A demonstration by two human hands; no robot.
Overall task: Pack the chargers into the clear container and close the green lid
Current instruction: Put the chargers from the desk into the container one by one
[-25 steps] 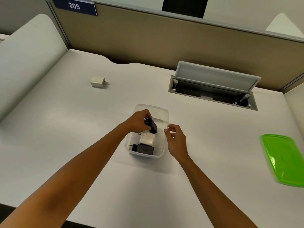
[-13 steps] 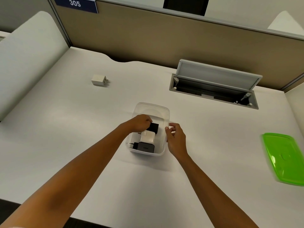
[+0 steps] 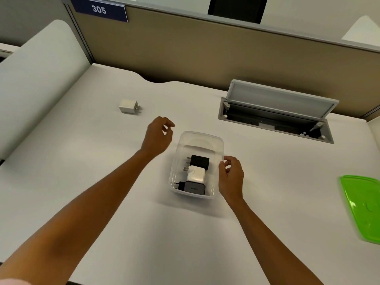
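Note:
The clear container [image 3: 200, 137] stands mid-desk with three chargers inside: a black charger [image 3: 199, 161] at the back, a white one [image 3: 196, 174] in the middle, a dark grey one [image 3: 194, 188] in front. My left hand [image 3: 157, 136] hovers just left of the container, fingers loosely apart, holding nothing. My right hand [image 3: 231, 175] rests at the container's right rim, fingertips on the edge. Another white charger [image 3: 129, 106] lies on the desk, far left of the container. The green lid [image 3: 364, 208] lies at the right edge of the view.
An open cable hatch [image 3: 275, 112] with its flap raised sits in the desk behind and right of the container. A tan partition wall [image 3: 205, 52] runs along the back. A white curved panel [image 3: 35, 83] borders the left side.
My left hand has let go of the black charger inside the container and has risen out to the left. My right hand has stayed at the rim.

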